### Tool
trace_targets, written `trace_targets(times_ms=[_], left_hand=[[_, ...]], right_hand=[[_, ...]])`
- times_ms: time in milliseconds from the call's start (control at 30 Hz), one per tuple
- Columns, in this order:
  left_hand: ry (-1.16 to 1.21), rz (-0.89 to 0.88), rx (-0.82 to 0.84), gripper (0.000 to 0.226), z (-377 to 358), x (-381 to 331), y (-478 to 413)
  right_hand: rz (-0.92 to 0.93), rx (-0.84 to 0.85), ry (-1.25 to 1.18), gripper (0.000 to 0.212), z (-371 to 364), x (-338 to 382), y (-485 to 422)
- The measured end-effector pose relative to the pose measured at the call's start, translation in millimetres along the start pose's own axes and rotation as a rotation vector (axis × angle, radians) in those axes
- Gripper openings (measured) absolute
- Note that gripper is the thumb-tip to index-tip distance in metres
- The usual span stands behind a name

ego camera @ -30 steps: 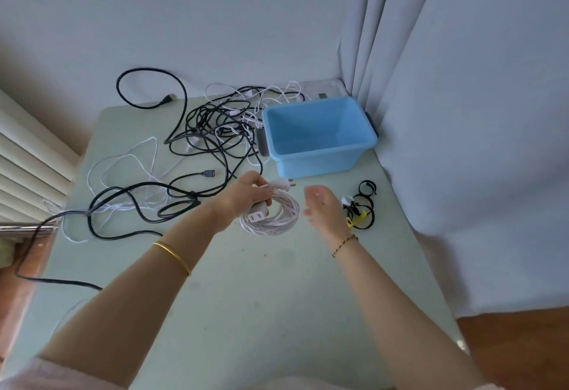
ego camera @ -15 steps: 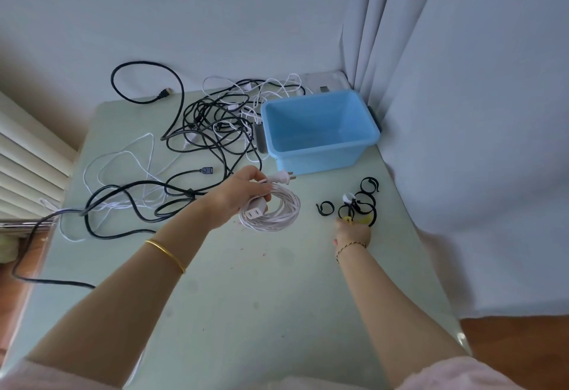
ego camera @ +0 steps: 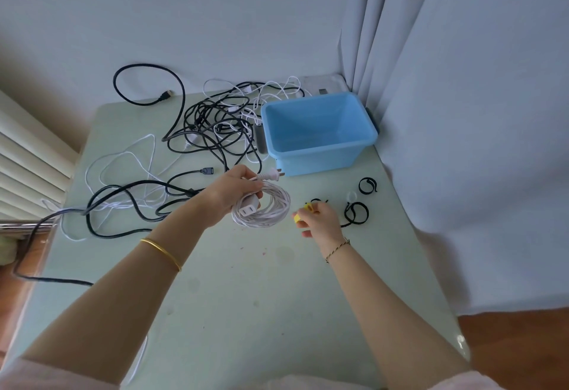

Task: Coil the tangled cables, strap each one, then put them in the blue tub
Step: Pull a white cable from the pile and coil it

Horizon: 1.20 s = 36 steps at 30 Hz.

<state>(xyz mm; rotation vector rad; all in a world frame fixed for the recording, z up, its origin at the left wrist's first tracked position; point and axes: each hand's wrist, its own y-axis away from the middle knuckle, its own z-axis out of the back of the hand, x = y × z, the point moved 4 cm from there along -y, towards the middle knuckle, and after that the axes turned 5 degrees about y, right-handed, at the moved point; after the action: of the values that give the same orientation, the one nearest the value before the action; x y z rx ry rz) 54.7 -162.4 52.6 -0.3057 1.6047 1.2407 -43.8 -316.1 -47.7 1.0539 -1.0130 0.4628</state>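
The white cable coil (ego camera: 271,209) lies in front of the blue tub (ego camera: 320,147), near the middle of the table (ego camera: 246,297). The left hand (ego camera: 232,192) grips the coil at its left side: the fingers are curled over the strands, with the socket end (ego camera: 248,208) just below them and the plug (ego camera: 272,176) projecting past them toward the tub. Whether the coil rests on the table or is held clear of it cannot be determined. The right hand (ego camera: 320,220) is just right of the coil and apart from it; its fingers are curled and pinch a yellow strap (ego camera: 303,212). Black straps (ego camera: 357,212) lie on the table to the right of that hand. The tub stands at the far right corner of the table, open side up. The tangled cables (ego camera: 215,124), black and white, spread across the far and left areas of the table, and one black cable hangs over the left edge. The table surface is pale green. A pale wall (ego camera: 184,20) stands behind the table, a curtain (ego camera: 462,112) hangs at the right, and a wooden floor (ego camera: 508,343) is visible at the lower right.
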Motion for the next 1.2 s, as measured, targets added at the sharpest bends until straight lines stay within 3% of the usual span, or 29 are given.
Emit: trace_targets(times_ms=[133, 267, 500, 633, 767, 933, 1100, 1200], left_hand=[[0.011, 0.004, -0.031, 0.012, 6, -1, 2], [0.01, 0.008, -0.033, 0.011, 10, -2, 4], [0.019, -0.002, -0.05, 0.011, 15, -3, 7], [0.019, -0.007, -0.044, 0.01, 15, -2, 8], [0.025, -0.008, -0.037, 0.01, 14, -2, 8], [0.03, -0.011, -0.008, 0.011, 15, -1, 9], [0.044, -0.027, -0.014, 0.01, 20, -1, 14], [0.066, -0.031, -0.035, 0.01, 24, -2, 17]], right_hand=[[-0.007, 0.21, 0.004, 0.011, -18, 6, 6], [-0.002, 0.273, -0.082, 0.006, -26, 12, 11], [0.033, 0.101, -0.313, 0.01, 1, 23, 1], [0.07, -0.006, -0.343, 0.032, 22, 26, -3], [0.105, -0.021, -0.351, 0.017, 25, 29, -2], [0.264, -0.008, -0.153, 0.003, 16, 46, 11], [0.709, -0.046, 0.508, 0.018, 3, 99, 36], [0.782, 0.127, 0.728, 0.022, -14, 123, 59]])
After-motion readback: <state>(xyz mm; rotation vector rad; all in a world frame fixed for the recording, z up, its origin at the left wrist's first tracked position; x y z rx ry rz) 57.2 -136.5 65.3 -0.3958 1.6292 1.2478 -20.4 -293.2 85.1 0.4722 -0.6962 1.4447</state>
